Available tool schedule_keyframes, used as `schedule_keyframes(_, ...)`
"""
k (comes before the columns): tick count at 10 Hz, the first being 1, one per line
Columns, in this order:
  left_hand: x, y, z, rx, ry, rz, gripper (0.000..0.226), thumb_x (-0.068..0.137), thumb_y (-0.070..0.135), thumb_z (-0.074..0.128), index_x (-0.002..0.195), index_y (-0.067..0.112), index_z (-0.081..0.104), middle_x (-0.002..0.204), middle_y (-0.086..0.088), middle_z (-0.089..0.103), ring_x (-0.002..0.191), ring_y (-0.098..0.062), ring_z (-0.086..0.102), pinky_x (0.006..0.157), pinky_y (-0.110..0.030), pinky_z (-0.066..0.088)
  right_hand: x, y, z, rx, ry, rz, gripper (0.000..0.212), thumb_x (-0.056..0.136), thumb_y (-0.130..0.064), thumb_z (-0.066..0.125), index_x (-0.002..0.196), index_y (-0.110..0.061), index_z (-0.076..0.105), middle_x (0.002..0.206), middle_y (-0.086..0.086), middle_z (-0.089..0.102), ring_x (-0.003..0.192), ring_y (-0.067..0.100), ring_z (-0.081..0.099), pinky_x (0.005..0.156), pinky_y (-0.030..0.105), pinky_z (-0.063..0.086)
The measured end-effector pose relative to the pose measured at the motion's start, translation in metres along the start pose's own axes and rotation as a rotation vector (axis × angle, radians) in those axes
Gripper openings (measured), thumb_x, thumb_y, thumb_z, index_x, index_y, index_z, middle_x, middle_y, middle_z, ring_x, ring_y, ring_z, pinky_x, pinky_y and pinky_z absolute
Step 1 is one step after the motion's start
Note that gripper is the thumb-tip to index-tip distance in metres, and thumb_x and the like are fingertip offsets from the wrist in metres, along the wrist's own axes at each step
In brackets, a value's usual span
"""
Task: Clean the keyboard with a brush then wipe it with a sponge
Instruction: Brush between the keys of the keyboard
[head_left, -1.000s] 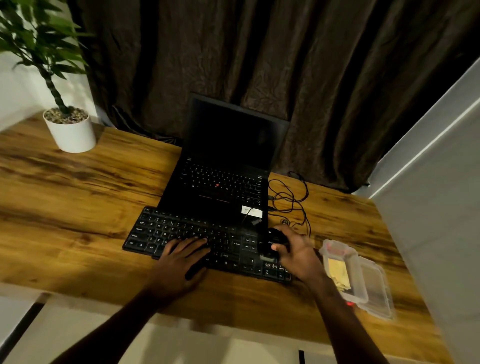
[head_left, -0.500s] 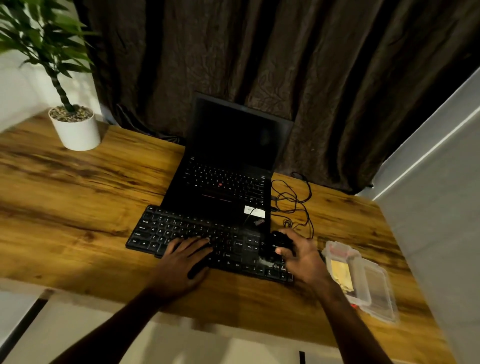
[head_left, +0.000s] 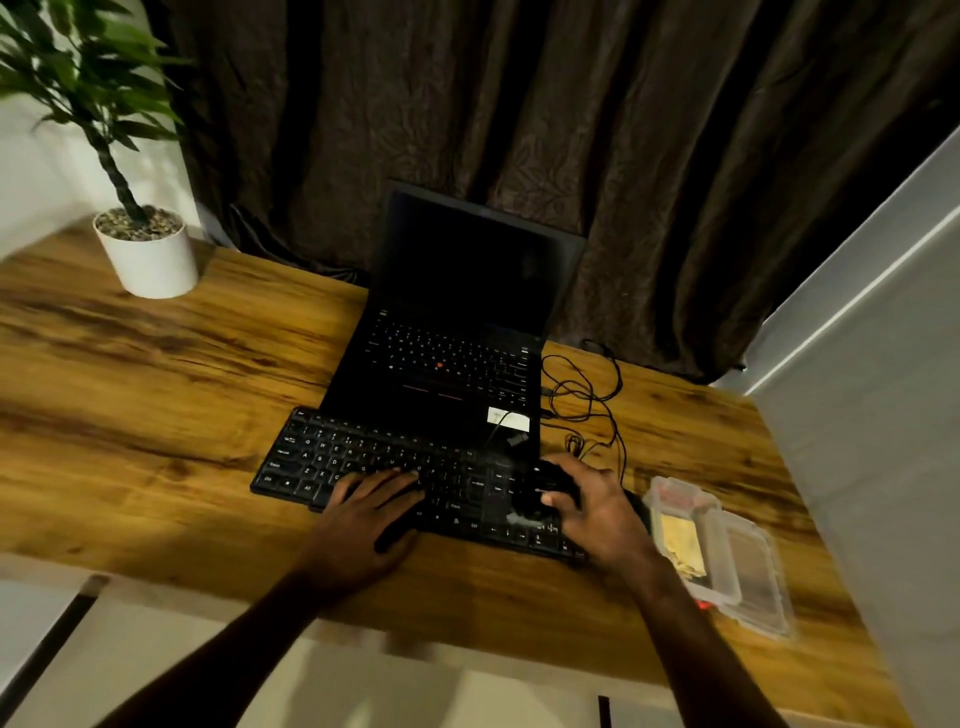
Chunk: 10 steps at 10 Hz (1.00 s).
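The left hand (head_left: 363, 525) lies flat, fingers spread, on the black keyboard (head_left: 363, 462) (white key legends blurred). The right hand (head_left: 597, 512) grips a black brush (head_left: 540, 493) over its right end. Beyond the fingertips: open laptop (head_left: 457, 338), unreadable white sticker (head_left: 508, 419).

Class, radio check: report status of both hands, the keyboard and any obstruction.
Left hand flat on keyboard, steadying. Right hand gripping black brush on the keyboard's right end. Cables beside laptop, clear of the work.

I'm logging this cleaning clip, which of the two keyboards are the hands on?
The separate black keyboard lying flat in front of the laptop; the laptop's own keys sit untouched behind it.
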<state>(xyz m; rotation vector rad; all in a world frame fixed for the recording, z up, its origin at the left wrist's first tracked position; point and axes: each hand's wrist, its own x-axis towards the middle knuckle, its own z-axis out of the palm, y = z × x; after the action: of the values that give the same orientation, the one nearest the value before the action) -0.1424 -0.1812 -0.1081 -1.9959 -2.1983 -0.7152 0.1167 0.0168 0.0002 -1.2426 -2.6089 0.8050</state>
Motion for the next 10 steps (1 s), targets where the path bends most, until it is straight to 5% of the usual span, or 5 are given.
schedule_keyframes(3,-0.001,-0.003,0.003,-0.001,-0.036,-0.014,0.053,0.098,0.060,0.040,0.141,0.033,0.053,0.154,0.010,0.044,0.142,-0.010,0.036,0.118,-0.039,0.013,-0.004,-0.022,0.012,0.029,0.009,-0.064,0.047,0.097,-0.028,0.065,0.139,-0.041,0.048,0.103,-0.011,0.048,0.073,-0.002,0.047,0.084,0.042,0.060)
schedule_keyframes(4,0.000,-0.004,0.003,-0.001,-0.046,-0.020,0.054,0.098,0.061,0.039,0.142,0.033,0.052,0.155,0.011,0.043,0.142,-0.011,0.037,0.118,-0.040,0.013,-0.005,-0.017,0.004,0.028,-0.013,-0.017,0.047,0.096,-0.033,0.064,0.134,-0.052,0.045,0.116,0.001,0.053,0.097,0.018,0.060,0.086,0.050,0.059)
schedule_keyframes(6,-0.001,0.000,0.003,-0.021,-0.001,-0.027,0.052,0.094,0.056,0.046,0.139,0.033,0.057,0.151,0.011,0.048,0.139,-0.012,0.040,0.117,-0.042,0.017,-0.026,0.024,-0.022,0.067,0.091,0.012,0.042,0.095,-0.019,0.066,0.124,-0.048,0.054,0.109,0.000,0.068,0.093,0.012,0.068,0.074,0.033,0.063)
schedule_keyframes(8,-0.001,-0.002,0.004,-0.014,-0.028,-0.036,0.053,0.094,0.057,0.046,0.141,0.034,0.055,0.152,0.011,0.047,0.140,-0.013,0.040,0.118,-0.043,0.016,-0.014,0.015,0.003,0.061,0.046,0.045,0.046,0.091,-0.048,0.061,0.132,-0.059,0.044,0.113,0.007,0.062,0.094,0.024,0.066,0.074,0.048,0.063)
schedule_keyframes(10,0.000,-0.001,0.003,-0.006,-0.015,-0.020,0.052,0.093,0.056,0.046,0.138,0.032,0.058,0.149,0.009,0.050,0.137,-0.014,0.044,0.116,-0.042,0.017,-0.015,0.011,-0.002,0.082,0.028,0.003,0.043,0.095,-0.035,0.064,0.131,-0.052,0.049,0.111,0.008,0.064,0.087,0.020,0.068,0.067,0.042,0.064)
